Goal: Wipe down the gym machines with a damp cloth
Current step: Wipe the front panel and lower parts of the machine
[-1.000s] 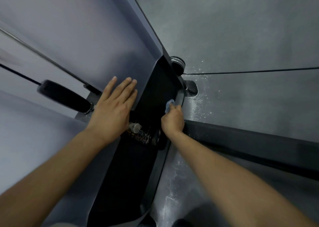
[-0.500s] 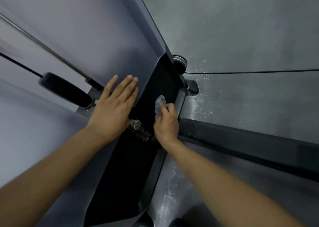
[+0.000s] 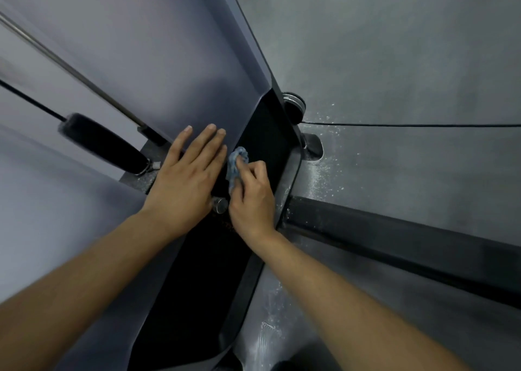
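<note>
A: In the gym machine's matte black recess [image 3: 265,128], where's the cloth [image 3: 236,163]?
B: There: crumpled, blue, pinched against it by curled fingers of the right hand [image 3: 253,198].
A: And the left hand [image 3: 187,184]?
B: Flat on the smooth grey shroud [image 3: 169,60], fingers straight, nearly together. A round steel knob [image 3: 220,204] shows between both hands.

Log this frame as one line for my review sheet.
phase: wiping | right hand: grips blue cloth in black recess | left hand: flat on grey panel
</note>
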A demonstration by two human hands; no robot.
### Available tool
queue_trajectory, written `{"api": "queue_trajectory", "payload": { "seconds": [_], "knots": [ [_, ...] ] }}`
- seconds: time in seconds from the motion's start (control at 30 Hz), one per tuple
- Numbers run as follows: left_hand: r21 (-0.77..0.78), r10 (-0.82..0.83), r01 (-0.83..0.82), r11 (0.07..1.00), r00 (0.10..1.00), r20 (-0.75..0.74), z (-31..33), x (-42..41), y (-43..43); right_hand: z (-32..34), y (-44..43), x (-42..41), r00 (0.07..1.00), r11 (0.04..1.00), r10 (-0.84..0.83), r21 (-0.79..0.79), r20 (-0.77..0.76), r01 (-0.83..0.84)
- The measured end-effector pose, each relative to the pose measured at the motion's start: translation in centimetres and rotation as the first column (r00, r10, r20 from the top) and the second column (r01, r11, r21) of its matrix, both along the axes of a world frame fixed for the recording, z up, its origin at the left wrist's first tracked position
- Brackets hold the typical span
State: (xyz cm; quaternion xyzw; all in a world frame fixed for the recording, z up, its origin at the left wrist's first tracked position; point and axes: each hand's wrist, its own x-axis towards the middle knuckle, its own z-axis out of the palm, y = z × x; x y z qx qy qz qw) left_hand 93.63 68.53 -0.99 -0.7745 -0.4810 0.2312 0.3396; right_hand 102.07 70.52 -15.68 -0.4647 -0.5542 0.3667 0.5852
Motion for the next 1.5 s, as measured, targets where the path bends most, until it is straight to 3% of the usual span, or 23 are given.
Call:
{"api": "queue_trajectory", "payload": {
  "seconds": [0.07, 0.23, 0.3, 0.37, 0.53, 0.63, 0.7, 0.83, 0.97, 1.17, 1.33, 1.4, 1.5],
  "knots": [
    [0.004, 0.007, -0.007, 1.000, 1.000, -0.027, -0.2, -0.1, 0.0, -2.4, 0.1, 0.2, 0.999, 1.000, -0.001, -0.029, 0.035, 0.002],
    [0.000, 0.061, -0.062, 0.998, 0.995, -0.079, -0.8, 0.1, -0.4, -7.7, 0.6, 2.1, 0.954, 0.915, 0.165, -0.399, 0.250, -0.054],
    [0.004, 0.075, -0.075, 0.997, 0.991, -0.111, -0.9, 0.1, -0.5, -7.4, 1.0, 2.3, 0.947, 0.882, 0.201, -0.466, 0.251, -0.063],
    [0.014, 0.078, -0.077, 0.997, 0.990, -0.120, -0.8, 0.1, -0.5, -5.4, 0.9, 1.9, 0.965, 0.904, 0.134, -0.427, 0.228, -0.024],
    [0.025, 0.058, -0.057, 0.998, 0.996, -0.073, -0.7, -0.1, -0.2, 0.4, -1.1, -0.5, 0.996, 1.000, 0.006, -0.029, 0.088, -0.003],
    [0.022, 0.058, -0.057, 0.998, 0.997, -0.055, -0.5, -0.2, -0.4, -0.7, -1.3, -0.5, 0.992, 0.996, 0.009, 0.090, 0.127, -0.021],
    [0.014, 0.057, -0.056, 0.998, 0.995, -0.079, -0.6, -0.1, -0.5, -3.4, -1.2, 0.0, 0.980, 0.998, 0.018, 0.058, 0.200, -0.030],
    [0.016, 0.060, -0.059, 0.998, 0.994, -0.088, -0.6, 0.1, -0.4, -7.9, -1.2, 1.6, 0.939, 0.974, 0.133, -0.216, 0.316, -0.065],
    [0.010, 0.064, -0.063, 0.998, 0.995, -0.082, -0.5, 0.4, -0.6, -6.4, -1.1, 1.6, 0.930, 0.927, 0.179, -0.372, 0.322, -0.049],
    [0.026, 0.045, -0.044, 0.999, 0.998, -0.053, -0.3, 0.0, -0.2, -0.4, -2.0, -0.5, 0.965, 0.999, 0.020, -0.050, 0.261, -0.007],
    [0.042, 0.074, -0.070, 0.997, 0.993, -0.092, -0.8, 0.1, -0.1, -4.1, -1.7, 0.6, 0.933, 0.969, 0.027, 0.221, 0.359, -0.113],
    [0.045, 0.093, -0.088, 0.995, 0.988, -0.125, -1.1, 0.4, 0.1, -6.6, -1.4, 1.5, 0.915, 0.976, 0.047, 0.177, 0.401, -0.127],
    [0.034, 0.112, -0.109, 0.993, 0.986, -0.127, -1.1, 0.9, 0.5, -8.5, -1.6, 2.0, 0.887, 0.993, 0.113, -0.018, 0.448, -0.117]
  ]
}}
